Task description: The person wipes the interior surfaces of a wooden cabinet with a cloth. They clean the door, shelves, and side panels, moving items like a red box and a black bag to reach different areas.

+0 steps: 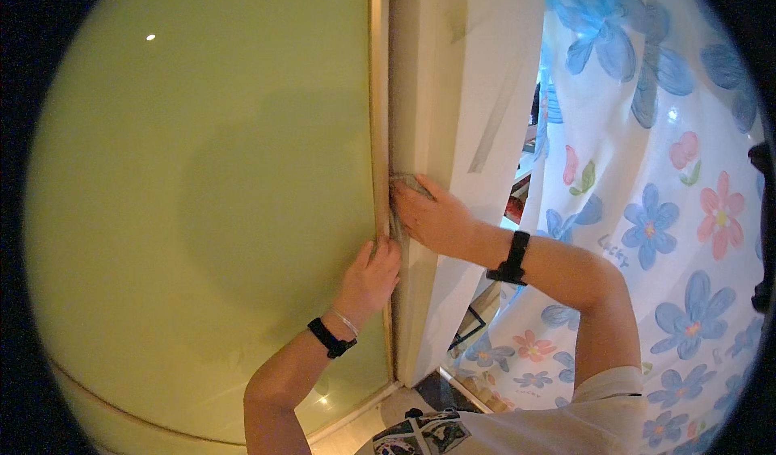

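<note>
A greyish cloth (414,185) is bunched under my right hand (438,215), which presses it into the gap between a metal-edged frame strip (380,103) and the pale door jamb (433,121). Just below and to the left, my left hand (371,276) rests its fingertips on the frame strip, beside the large greenish panel (273,200). Its fingers are slightly bent and apart, and nothing shows in them. Part of the cloth is hidden behind the right hand. Both wrists wear black bands.
A white curtain with blue and pink flowers (648,231) hangs on the right. Several objects, including a dark-framed one (468,328), show through the gap beside it. A light floor strip (351,415) runs along the panel's bottom edge, near a dark mat (445,391).
</note>
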{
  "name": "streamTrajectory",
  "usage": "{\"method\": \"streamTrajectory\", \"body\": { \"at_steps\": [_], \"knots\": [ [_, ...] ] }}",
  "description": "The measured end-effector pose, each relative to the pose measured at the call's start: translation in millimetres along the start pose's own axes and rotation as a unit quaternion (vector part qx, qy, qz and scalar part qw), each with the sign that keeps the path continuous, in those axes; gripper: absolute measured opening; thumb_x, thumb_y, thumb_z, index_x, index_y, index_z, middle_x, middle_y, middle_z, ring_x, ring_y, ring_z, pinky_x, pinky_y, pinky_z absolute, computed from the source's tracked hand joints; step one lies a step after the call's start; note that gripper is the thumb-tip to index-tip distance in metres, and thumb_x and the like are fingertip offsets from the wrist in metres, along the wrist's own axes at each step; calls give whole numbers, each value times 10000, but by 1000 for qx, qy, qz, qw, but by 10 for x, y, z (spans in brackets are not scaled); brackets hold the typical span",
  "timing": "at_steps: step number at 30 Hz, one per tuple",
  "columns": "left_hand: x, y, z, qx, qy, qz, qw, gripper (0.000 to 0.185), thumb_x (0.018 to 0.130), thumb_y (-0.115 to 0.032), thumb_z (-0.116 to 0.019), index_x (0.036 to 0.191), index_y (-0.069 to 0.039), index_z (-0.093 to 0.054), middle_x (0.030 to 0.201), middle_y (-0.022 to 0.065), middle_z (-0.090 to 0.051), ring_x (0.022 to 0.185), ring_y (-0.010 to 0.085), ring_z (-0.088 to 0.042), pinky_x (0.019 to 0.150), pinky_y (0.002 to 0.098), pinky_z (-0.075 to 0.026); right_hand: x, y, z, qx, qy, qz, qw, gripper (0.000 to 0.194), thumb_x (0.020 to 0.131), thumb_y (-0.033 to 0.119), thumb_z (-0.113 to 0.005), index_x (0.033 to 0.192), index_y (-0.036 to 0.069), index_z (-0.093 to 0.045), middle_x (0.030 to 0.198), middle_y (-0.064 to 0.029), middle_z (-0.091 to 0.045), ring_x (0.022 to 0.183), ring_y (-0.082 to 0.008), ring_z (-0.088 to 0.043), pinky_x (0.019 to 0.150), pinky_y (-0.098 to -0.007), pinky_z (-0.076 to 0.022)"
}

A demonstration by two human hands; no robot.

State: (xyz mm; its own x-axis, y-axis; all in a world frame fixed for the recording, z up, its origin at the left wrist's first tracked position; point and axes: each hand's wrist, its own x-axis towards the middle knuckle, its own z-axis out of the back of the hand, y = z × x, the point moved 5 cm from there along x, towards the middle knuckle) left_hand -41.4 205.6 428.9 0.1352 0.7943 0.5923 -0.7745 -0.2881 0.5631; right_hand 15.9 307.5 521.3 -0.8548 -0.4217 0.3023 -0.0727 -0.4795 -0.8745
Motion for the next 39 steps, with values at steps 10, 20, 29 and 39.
{"method": "streamTrajectory", "body": {
  "at_steps": [10, 20, 29, 39],
  "knots": [
    [-207, -1, 166, -13, 29, 82, 996, 549, 799, -452, -679, 1087, 15, -652, 1208, 157, -565, 1154, 319, -495, 1071, 546, -316, 790, -1272, 561, -137, -75, -175, 972, 434, 908, 355, -508, 1191, 65, -662, 1328, -110, -577, 1338, -283, -409, 1149, -499, -207],
    [-276, 37, 326, -126, -19, 182, 975, 492, 829, -358, -669, 1121, 36, -627, 1171, 186, -590, 1216, 324, -480, 1088, 567, -275, 182, 761, -816, -75, 156, 119, 978, 469, 872, 338, -546, 1289, 136, -614, 1404, -113, -526, 1377, -294, -374, 1157, -482, -181],
    [-150, -134, 37, -213, -46, 242, 946, 513, 817, -347, -673, 1184, 5, -611, 1230, 176, -572, 1234, 326, -481, 1102, 629, -219, 1149, -964, 208, -59, 69, -34, 995, 260, 829, 310, -591, 989, 152, -720, 1189, -82, -619, 1206, -275, -493, 1044, -436, -326],
    [-189, 190, -614, -144, -19, 376, 915, 586, 859, -305, -625, 1335, 7, -486, 1409, 214, -456, 1360, 380, -352, 1128, 620, -185, 707, -185, -241, 6, 175, -25, 984, 359, 817, 300, -600, 1086, 105, -735, 1277, -116, -579, 1224, -321, -456, 1011, -421, -353]
  ]
}}
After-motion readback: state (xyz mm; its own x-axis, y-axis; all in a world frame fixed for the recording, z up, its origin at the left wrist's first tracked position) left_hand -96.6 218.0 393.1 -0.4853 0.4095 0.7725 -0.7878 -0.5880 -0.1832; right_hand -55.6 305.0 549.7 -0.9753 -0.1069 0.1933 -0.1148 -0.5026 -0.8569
